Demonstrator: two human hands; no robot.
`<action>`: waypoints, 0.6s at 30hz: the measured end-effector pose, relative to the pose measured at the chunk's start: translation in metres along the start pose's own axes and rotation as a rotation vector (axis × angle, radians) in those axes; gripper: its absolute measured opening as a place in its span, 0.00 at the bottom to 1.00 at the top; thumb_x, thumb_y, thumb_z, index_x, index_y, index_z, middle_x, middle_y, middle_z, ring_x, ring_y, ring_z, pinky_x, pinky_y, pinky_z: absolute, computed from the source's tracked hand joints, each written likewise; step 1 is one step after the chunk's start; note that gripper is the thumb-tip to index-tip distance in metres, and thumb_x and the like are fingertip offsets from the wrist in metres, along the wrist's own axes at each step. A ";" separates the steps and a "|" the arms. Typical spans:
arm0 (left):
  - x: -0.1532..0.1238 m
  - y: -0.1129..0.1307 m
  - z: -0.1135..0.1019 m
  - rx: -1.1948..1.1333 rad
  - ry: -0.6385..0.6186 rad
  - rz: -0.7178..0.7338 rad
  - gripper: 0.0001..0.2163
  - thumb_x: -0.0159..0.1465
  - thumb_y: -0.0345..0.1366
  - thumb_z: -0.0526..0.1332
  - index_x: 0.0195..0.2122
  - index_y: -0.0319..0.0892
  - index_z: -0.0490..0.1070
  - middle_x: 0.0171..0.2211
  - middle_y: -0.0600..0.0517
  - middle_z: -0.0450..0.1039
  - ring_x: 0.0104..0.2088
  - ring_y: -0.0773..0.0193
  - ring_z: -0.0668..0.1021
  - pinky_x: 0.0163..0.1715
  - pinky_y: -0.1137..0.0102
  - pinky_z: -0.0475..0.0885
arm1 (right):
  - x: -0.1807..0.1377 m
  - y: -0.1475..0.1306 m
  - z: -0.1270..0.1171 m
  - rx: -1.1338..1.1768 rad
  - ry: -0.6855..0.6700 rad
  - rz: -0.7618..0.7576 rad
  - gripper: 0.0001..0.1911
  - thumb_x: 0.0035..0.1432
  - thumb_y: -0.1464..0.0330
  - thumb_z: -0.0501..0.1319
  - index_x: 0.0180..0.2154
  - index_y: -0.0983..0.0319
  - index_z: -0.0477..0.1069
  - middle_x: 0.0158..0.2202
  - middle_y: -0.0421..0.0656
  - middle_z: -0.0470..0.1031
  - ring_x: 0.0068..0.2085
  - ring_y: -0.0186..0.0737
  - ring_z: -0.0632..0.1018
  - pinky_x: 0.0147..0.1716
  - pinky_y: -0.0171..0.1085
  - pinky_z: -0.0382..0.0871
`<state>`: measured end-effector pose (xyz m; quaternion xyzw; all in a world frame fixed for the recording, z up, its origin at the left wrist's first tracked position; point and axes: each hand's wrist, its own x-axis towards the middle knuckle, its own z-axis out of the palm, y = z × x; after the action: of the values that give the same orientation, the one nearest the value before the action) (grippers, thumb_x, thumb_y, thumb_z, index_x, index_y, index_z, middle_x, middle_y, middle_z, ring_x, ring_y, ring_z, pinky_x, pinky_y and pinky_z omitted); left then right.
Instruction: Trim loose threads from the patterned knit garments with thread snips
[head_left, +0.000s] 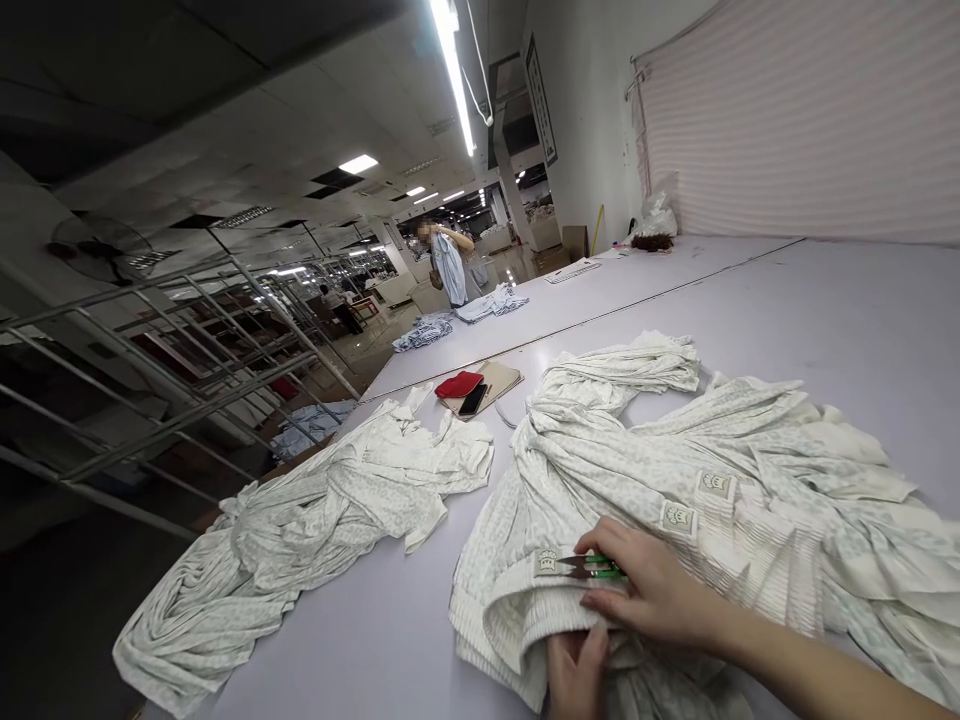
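Observation:
My right hand is closed around small thread snips with green handles. Their dark blades reach the edge of a crown label on the waistband of a pair of pale printed pants. Below it, my left hand grips the ribbed waistband, with part of the fingers hidden inside the opening. Beside my right hand lie more such pants in a heap. Two of their waistbands show similar labels, one light label and one greyer label.
Another pile of pale garments spreads along the table's left side. Beyond it are a red pouch, a black phone and a tan folder. A co-worker stands at the far end near blue garments. Metal racks flank the left.

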<state>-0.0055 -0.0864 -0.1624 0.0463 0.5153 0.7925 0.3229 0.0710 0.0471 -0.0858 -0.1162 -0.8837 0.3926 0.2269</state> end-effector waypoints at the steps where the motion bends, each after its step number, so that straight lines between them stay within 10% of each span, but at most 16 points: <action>1: -0.001 0.004 0.002 -0.075 -0.039 -0.044 0.26 0.42 0.48 0.76 0.42 0.42 0.80 0.44 0.39 0.80 0.50 0.44 0.79 0.49 0.58 0.75 | -0.002 0.003 0.002 -0.050 0.015 0.000 0.12 0.56 0.71 0.61 0.43 0.60 0.70 0.40 0.45 0.75 0.40 0.45 0.77 0.38 0.40 0.68; 6: 0.001 0.018 -0.001 -0.360 -0.094 -0.189 0.25 0.46 0.53 0.73 0.44 0.47 0.81 0.44 0.41 0.81 0.47 0.45 0.81 0.46 0.56 0.77 | -0.001 0.019 0.006 -0.233 0.169 0.026 0.13 0.50 0.78 0.54 0.37 0.60 0.69 0.34 0.44 0.74 0.34 0.43 0.74 0.33 0.38 0.65; 12: -0.004 0.017 -0.005 -0.446 -0.127 -0.147 0.10 0.65 0.35 0.61 0.43 0.44 0.81 0.45 0.42 0.81 0.48 0.52 0.81 0.48 0.57 0.76 | -0.015 0.009 -0.008 0.072 0.055 -0.043 0.15 0.50 0.79 0.56 0.37 0.59 0.72 0.34 0.40 0.74 0.35 0.39 0.76 0.34 0.34 0.67; 18: -0.002 0.014 -0.006 -0.314 -0.104 -0.152 0.08 0.54 0.37 0.72 0.31 0.36 0.81 0.35 0.39 0.82 0.38 0.50 0.83 0.43 0.58 0.79 | -0.031 0.004 0.008 -0.064 0.046 -0.226 0.21 0.50 0.78 0.58 0.46 0.59 0.75 0.40 0.45 0.73 0.36 0.41 0.75 0.35 0.37 0.67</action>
<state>-0.0133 -0.0957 -0.1528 -0.0028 0.3701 0.8330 0.4113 0.0938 0.0326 -0.1026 -0.0317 -0.8977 0.3335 0.2861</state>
